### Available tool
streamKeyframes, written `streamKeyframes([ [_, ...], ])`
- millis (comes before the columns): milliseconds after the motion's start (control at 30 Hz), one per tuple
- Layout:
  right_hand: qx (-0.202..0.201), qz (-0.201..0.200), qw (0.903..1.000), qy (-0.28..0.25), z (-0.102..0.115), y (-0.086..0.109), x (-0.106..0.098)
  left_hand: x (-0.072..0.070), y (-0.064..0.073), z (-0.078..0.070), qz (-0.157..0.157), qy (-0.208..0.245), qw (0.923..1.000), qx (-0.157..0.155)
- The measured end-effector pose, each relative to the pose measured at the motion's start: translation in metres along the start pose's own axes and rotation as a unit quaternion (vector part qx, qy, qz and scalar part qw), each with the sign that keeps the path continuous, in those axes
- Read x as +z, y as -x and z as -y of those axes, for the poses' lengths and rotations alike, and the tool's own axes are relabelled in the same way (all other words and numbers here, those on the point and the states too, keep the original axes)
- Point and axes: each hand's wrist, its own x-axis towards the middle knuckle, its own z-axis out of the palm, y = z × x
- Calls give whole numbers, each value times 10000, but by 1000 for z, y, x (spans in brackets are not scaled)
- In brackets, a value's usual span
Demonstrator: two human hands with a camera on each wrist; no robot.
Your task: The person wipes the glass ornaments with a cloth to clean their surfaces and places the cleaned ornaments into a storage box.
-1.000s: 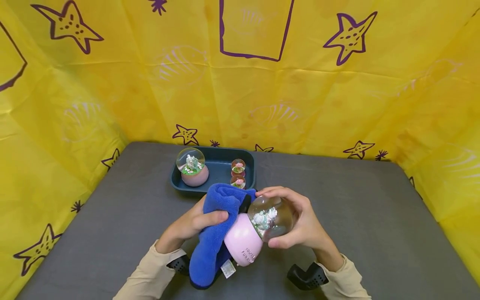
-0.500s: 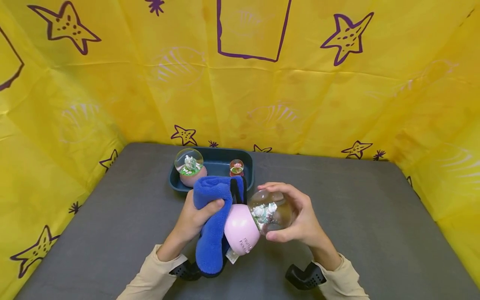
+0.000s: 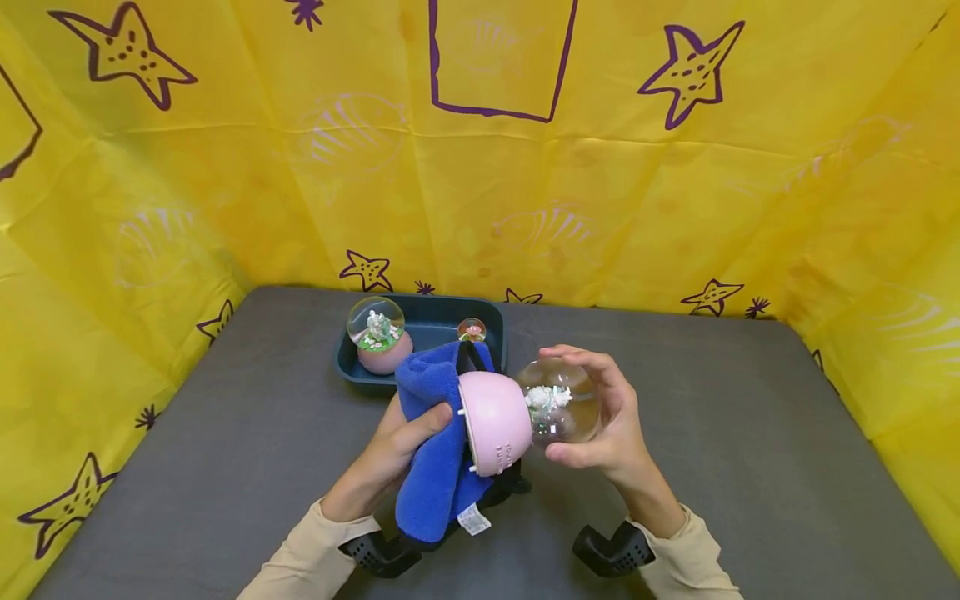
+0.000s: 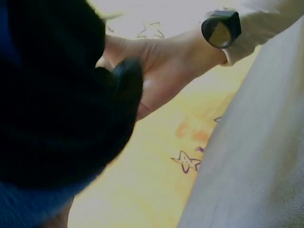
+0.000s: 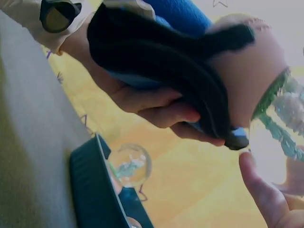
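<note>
A large snow globe (image 3: 495, 421) lies tipped sideways between my hands, its pink base to the left and its clear dome with white figures to the right. My right hand (image 3: 618, 425) grips the dome, thumb below and fingers over the top. In my left hand (image 3: 390, 454) is a folded blue cloth (image 3: 427, 504) with black edging and a white tag; the thumb pinches it from the front. The cloth lies against the underside of the base, where small white feet show. The right wrist view shows my left fingers (image 5: 147, 99) curled behind the cloth's black part.
Behind the hands, a dark teal tray (image 3: 431, 327) stands on the grey table (image 3: 720, 433). It holds another pink-based snow globe (image 3: 381, 333) at left and a small globe (image 3: 472, 330) at right, partly covered by the cloth. Yellow patterned fabric (image 3: 465, 183) walls the table's back and sides.
The snow globe has turned from a slant to nearly level, its base underside now facing left, and has risen slightly. Both hands keep their hold. The cloth now covers more of the tray's right end.
</note>
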Motion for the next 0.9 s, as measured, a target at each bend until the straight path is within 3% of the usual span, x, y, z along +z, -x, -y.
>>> streamKeyframes([
  [167,265,-509,9979,313,0,2,0,5,-5,-1,-958,-729,9920,378],
  [267,513,-787,9951,304,-1,4,-1,9,-5,-3,-1277,-843,9862,630],
  [333,699,-928,9930,197,-2,4,-1,10,-5,-3,-1240,-835,9840,972],
  [467,1094,-869,9902,40,-5,6,-2,11,-6,-2,-756,-1295,9748,1652],
  [600,1402,-477,9888,-176,-8,8,0,7,-5,-1,-475,-1766,9712,1527],
  [700,1640,-377,9850,-379,-9,10,1,5,-3,-2,-673,-1947,9652,1613],
  [833,1880,-449,9798,-512,-8,9,2,6,-4,-5,-1089,-2172,9498,1969],
  [900,1980,-493,9775,-541,-6,8,3,7,-4,-6,-1153,-2081,9500,2023],
])
